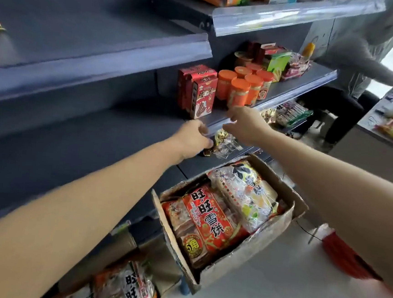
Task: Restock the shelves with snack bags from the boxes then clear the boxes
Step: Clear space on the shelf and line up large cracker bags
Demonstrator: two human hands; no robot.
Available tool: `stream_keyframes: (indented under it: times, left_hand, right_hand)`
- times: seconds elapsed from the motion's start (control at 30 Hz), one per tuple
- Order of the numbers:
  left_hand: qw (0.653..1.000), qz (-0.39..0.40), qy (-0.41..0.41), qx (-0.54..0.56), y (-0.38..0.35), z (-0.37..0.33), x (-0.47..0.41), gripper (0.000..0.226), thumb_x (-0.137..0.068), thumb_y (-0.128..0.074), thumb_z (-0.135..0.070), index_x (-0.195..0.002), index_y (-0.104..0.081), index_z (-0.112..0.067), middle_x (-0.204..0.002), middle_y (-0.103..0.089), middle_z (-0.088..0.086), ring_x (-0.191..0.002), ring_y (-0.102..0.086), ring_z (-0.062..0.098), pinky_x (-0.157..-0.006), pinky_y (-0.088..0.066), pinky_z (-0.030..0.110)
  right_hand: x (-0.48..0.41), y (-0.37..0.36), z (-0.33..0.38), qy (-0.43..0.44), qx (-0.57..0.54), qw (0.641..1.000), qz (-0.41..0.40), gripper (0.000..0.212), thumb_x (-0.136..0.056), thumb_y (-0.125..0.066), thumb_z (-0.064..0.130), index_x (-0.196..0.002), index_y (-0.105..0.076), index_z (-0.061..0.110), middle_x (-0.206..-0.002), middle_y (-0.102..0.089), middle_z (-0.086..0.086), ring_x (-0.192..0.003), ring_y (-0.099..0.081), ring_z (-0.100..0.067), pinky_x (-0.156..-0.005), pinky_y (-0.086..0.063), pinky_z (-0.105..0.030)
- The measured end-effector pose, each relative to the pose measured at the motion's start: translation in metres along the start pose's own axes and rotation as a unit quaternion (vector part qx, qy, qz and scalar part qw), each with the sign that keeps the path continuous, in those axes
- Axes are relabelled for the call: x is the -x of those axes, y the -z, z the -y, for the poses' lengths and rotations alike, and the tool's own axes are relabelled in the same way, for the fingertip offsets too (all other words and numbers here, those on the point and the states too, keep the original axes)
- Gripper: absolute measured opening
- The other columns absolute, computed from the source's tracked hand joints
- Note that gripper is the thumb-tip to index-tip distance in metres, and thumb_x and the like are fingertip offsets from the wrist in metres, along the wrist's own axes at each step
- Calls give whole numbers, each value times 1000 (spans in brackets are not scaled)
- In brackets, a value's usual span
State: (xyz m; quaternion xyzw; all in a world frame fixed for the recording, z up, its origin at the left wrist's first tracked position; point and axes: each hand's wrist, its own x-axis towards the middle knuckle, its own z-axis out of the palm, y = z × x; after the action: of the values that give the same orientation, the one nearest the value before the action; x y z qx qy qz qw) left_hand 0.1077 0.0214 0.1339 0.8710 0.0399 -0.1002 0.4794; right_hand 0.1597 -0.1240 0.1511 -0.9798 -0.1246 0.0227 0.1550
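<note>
A small clear bag of gold-and-brown wrapped snacks [224, 143] lies at the front edge of a dark shelf [111, 136]. My left hand [193, 136] grips the bag's left end with curled fingers. Just above the bag's right side, my right hand [245, 122] has loosely bent fingers by the shelf's clear price rail; no grasp shows. Below the hands stands an open cardboard box [275, 236] with a red snack bag [204, 221] and a clear, pale one [246, 191]. A second box [165, 272] at the bottom left holds more bags [126, 285].
Orange-lidded jars [241, 88] and red cartons [196, 89] stand on the shelf above the hands. The shelves to the left are bare. A person in grey [354, 67] stands at the right by a counter [367, 140]. A red object [345, 257] lies on the floor.
</note>
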Motion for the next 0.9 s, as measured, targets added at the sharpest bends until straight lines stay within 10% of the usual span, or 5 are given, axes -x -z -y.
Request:
stream_keyframes:
  times: [0.17, 0.33, 0.57, 0.9]
  left_hand:
    - [986, 47, 142, 68, -94, 12, -29, 21, -89, -63, -9, -76, -47, -16, -89, -50, 14, -72, -46, 21, -61, -41, 28]
    - [966, 52, 238, 90, -160, 32, -53, 23, -91, -61, -12, -112, -53, -11, -76, -51, 7, -58, -41, 15, -51, -35, 25]
    - [918, 42, 360, 164, -211, 64, -75, 48, -89, -63, -11, -133, -43, -4, -125, -49, 12, -103, -47, 23, -90, -48, 34]
    - [887, 9, 404, 224, -228, 82, -101, 59, -87, -66, -10, -139, -40, -6, -141, -45, 12, -127, -45, 31, -95, -42, 45]
  right_hand:
    - [2, -39, -99, -40, 35, 992, 116, 36, -92, -53, 22, -118, -60, -2, -114, -63, -17, -99, -60, -32, -76, -47, -32]
    - [-2, -83, -167, -62, 66, 975, 203, 30, -93, -55, 27, -100, -60, -1, -94, -58, -13, -80, -49, -23, -67, -37, -27]
    - [-10, -138, -224, -171, -28, 946, 273, 49, -95, -50, 44, -118, -56, 1, -109, -60, -14, -99, -56, -28, -80, -42, -32]
    - [-24, -172, -247, -285, -174, 893, 301, 102, -76, -54, 73, -145, -29, 3, -138, -48, -13, -124, -49, -32, -102, -44, -41]
